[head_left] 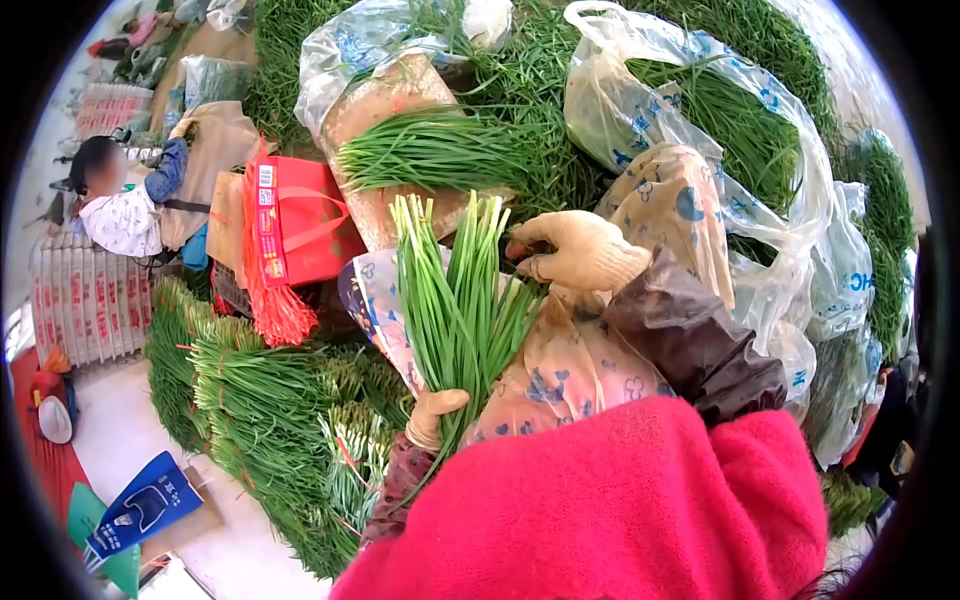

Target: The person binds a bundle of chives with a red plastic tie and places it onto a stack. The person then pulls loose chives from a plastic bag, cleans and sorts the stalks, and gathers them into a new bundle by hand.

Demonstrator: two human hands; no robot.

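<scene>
A loose bunch of long green stalks (455,300) stands fanned over my lap, pale cut ends pointing away from me. My left hand (438,415), in a pale glove, is wrapped round its lower leafy part. To the right of the bunch's upper half, my right hand (575,250) is gloved, with bare fingertips bent towards the stalks; whether the fingertips hold anything is too small to tell. Beyond both hands, a pile of cut stalks (430,150) lies across a speckled board (385,100). Patterned cloth (560,380) covers my lap.
A red box (310,220) with red ties (275,310) stands left of the board. Tied green bundles (260,410) are stacked at lower left. Plastic bags of greens (640,100) stand at right. Another person (120,215) sits at far left, beside stacked crates (90,300).
</scene>
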